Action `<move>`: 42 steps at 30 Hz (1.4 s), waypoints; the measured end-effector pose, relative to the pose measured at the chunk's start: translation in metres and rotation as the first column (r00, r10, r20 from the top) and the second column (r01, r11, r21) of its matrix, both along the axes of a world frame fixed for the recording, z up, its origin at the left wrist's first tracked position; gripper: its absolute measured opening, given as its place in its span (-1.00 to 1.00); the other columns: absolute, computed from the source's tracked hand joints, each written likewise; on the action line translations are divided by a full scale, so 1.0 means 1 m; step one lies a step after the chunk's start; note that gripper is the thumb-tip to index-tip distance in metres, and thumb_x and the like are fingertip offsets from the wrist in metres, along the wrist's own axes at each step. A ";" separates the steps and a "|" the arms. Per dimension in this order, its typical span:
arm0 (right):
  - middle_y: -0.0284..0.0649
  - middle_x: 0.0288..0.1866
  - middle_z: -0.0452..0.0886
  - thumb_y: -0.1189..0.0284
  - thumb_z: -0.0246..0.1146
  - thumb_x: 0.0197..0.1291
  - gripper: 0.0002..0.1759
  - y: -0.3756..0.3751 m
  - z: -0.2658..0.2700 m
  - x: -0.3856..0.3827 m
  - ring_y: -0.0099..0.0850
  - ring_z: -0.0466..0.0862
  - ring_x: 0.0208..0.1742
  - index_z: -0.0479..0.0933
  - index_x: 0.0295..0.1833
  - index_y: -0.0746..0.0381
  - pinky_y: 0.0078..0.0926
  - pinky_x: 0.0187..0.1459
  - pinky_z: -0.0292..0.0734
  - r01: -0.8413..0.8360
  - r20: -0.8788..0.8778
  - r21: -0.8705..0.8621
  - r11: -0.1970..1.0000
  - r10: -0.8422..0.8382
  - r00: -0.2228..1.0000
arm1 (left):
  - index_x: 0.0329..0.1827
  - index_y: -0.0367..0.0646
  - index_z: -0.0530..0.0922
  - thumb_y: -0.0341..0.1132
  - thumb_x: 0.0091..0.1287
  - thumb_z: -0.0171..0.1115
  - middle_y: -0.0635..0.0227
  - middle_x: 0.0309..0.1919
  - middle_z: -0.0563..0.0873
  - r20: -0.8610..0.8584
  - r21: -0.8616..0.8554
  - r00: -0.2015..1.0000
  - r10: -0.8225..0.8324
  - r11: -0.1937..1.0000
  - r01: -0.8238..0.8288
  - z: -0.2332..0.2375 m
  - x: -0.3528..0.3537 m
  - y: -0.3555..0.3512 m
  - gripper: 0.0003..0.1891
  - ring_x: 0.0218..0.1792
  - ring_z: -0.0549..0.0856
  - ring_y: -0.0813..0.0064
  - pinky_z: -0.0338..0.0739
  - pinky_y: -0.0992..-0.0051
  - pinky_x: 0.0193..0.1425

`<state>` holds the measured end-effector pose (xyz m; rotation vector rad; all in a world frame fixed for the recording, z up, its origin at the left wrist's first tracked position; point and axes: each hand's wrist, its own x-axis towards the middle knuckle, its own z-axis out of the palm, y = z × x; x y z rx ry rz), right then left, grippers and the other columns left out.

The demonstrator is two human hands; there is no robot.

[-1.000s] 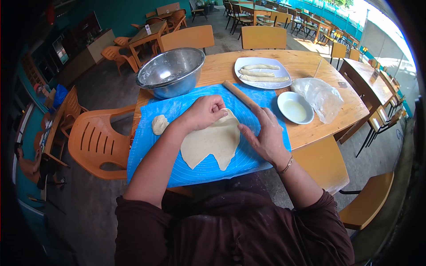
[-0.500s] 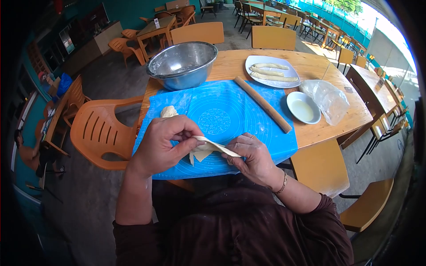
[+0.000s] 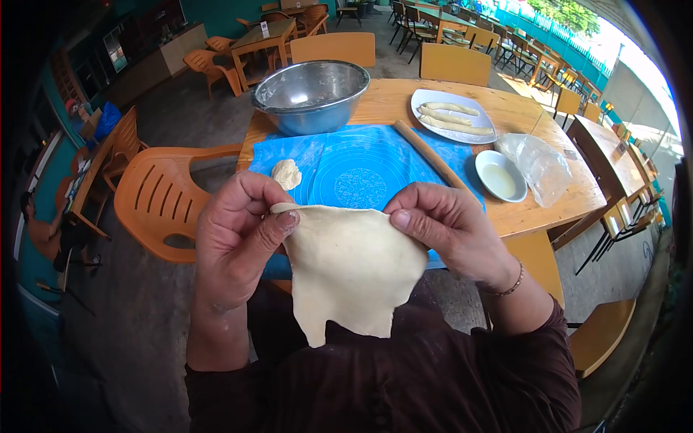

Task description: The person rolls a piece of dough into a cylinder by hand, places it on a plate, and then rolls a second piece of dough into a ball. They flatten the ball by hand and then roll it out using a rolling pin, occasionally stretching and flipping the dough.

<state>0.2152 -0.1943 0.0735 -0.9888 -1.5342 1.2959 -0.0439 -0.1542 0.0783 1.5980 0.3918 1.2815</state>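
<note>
A thin sheet of dough hangs between my hands, its lower edge ragged with two hanging flaps. My left hand pinches the upper left corner between thumb and fingers. At the upper right corner, my right hand has the same kind of pinch. Behind the sheet lies a blue silicone mat with printed circles. A small lump of dough rests on the mat's left part. Along the mat's right side lies a wooden rolling pin, partly hidden by my right hand.
A steel bowl stands at the table's back left. On a white plate lie rolled dough strips. Nearby are a small white bowl with liquid and a clear plastic bag. An orange chair stands left; a person sits farther left.
The dough was low over the mat, folded between my hands. Now it is lifted toward me and spread open, facing the camera, both hands still gripping its top edge.
</note>
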 end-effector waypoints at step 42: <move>0.08 0.10 0.61 0.40 0.24 0.29 -0.60 0.112 -0.066 0.055 -0.02 0.60 0.15 0.53 0.17 0.38 -0.10 0.25 0.45 0.078 0.618 0.651 0.755 -0.586 0.524 | 0.08 -0.43 0.53 -0.29 0.36 0.28 -0.15 0.09 0.60 -0.642 0.614 0.389 0.661 0.747 -0.256 -0.098 0.088 0.113 -0.62 0.11 0.59 -0.12 0.48 0.10 0.24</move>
